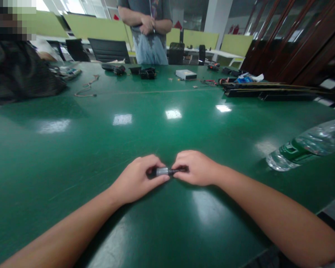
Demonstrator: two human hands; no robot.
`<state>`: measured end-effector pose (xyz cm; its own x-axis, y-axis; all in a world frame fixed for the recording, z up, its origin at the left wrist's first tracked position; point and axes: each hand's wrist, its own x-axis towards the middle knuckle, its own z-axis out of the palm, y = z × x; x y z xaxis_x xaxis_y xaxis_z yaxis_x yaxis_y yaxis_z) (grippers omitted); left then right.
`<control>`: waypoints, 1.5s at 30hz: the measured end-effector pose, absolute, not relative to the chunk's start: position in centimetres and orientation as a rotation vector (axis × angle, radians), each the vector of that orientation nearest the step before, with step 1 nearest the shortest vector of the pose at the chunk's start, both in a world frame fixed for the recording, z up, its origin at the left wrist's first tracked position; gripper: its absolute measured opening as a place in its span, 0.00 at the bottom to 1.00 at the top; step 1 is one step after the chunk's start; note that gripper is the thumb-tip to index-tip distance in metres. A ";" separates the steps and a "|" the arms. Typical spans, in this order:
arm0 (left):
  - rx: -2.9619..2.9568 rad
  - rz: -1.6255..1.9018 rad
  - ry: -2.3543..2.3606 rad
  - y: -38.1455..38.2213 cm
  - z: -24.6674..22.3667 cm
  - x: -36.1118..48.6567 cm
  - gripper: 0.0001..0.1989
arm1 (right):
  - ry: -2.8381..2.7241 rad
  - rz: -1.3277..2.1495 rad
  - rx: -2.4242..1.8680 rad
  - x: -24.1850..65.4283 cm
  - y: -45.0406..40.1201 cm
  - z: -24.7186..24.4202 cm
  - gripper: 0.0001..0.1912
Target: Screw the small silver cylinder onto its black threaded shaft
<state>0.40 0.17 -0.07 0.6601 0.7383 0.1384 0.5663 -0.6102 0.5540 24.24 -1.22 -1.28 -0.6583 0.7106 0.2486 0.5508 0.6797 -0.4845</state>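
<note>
Between my two hands, just above or on the green tabletop (150,130), lies a short black marker-like cylinder (162,171) with a grey band round its middle. My left hand (139,176) grips its thick left end between thumb and fingers. The thinner dark right end is pinched by my right hand (195,167), whose fingers cover part of it. The cylinder lies sideways, and its exact kind cannot be made out.
A clear water bottle (304,147) with a green label lies on its side at right. Black strips (268,92), a white box (185,75), a cable (85,89) and a dark bag (19,70) are farther back. Across the table stands a person (145,22) with hands clasped.
</note>
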 end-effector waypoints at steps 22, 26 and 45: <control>2.409 0.481 1.020 0.1 0.0 0.4 0.12 | -2.479 0.574 -1.032 25.0 -1.1 -0.8 0.04; 2.403 0.486 1.013 0.1 0.0 0.4 0.12 | -2.470 0.602 -1.049 25.4 -1.2 -0.5 0.03; 2.398 0.481 1.023 0.1 0.0 0.3 0.12 | -2.421 0.825 -1.153 27.8 -0.2 0.2 0.05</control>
